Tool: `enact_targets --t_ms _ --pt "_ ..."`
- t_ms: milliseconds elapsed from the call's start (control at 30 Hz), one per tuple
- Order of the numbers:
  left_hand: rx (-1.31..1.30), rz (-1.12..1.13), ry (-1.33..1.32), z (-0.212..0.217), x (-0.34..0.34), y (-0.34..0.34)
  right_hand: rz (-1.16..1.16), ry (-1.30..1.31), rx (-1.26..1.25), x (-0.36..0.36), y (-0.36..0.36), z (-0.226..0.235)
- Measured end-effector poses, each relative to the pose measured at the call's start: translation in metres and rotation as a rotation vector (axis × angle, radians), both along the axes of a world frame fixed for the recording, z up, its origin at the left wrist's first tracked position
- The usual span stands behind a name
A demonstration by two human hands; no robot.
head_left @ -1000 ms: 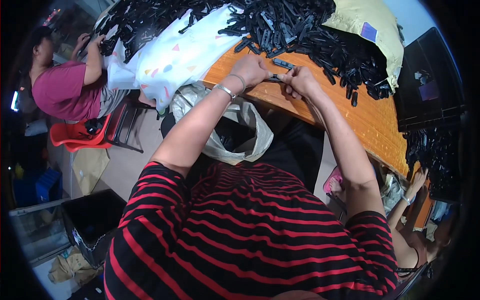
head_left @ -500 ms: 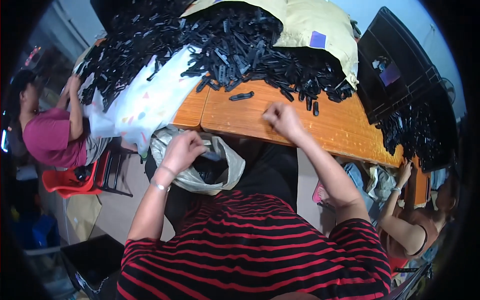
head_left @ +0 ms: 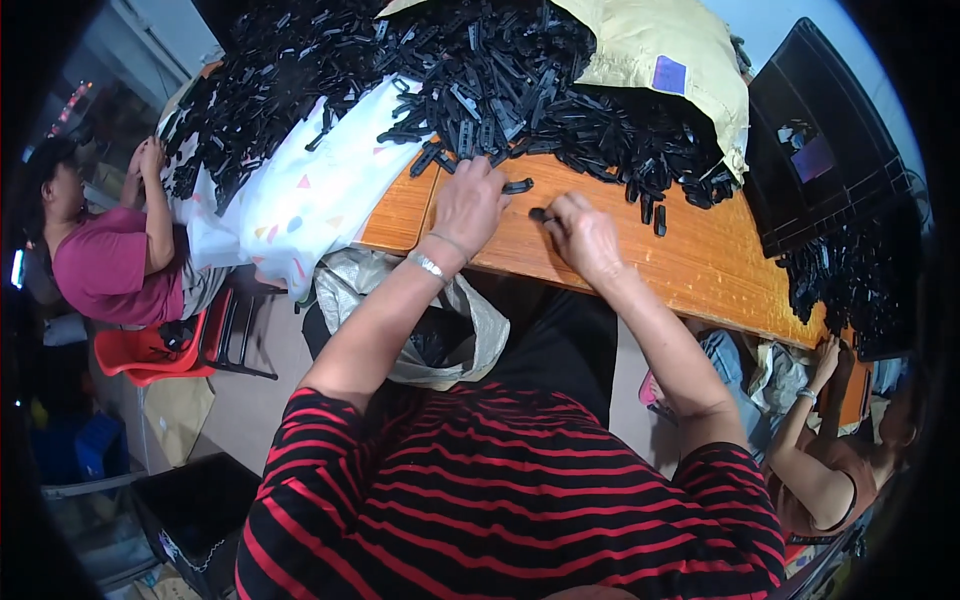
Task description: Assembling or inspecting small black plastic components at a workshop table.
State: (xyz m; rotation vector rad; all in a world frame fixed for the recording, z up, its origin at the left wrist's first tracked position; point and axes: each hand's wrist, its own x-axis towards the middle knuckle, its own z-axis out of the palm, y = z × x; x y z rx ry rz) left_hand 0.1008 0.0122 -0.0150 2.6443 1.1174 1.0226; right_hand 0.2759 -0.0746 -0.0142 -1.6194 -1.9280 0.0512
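My left hand point(head_left: 470, 208) is over the wooden table at the near edge of the pile, fingers bent down. A slim black plastic part point(head_left: 519, 187) juts out from between its thumb and fingers; the rest of that part is hidden under the hand. Just to the right, my right hand point(head_left: 588, 238) pinches a small dark piece point(head_left: 540, 214) low over the tabletop; its fingers cover most of it. Beyond both hands lies a large heap of black plastic parts point(head_left: 490, 90). Below my left forearm, an open whitish woven sack point(head_left: 487, 325) hangs at my lap, with something dark inside.
The wooden table point(head_left: 690, 265) carries a yellowish sack point(head_left: 640, 45) at the back and white printed plastic sheeting point(head_left: 290, 200) at left. A large black crate point(head_left: 820, 130) tilts at right, parts spilling out. Co-workers sit on both sides; a red chair point(head_left: 150, 360) stands left.
My left hand has moved from above the open sack up and right onto the table part. My right hand stays near the same spot, now showing a dark piece at its fingertips.
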Motion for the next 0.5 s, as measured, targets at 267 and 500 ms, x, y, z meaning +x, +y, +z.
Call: enact_targets --t_ms 267,500 --pt "-0.141 0.011 0.072 -0.001 -0.002 0.008 0.092 0.084 0.008 -0.001 0.004 -0.005" --pt "-1.059 -0.161 -0.712 0.01 0.002 -0.004 0.0 0.741 -0.203 -0.009 0.002 0.003"
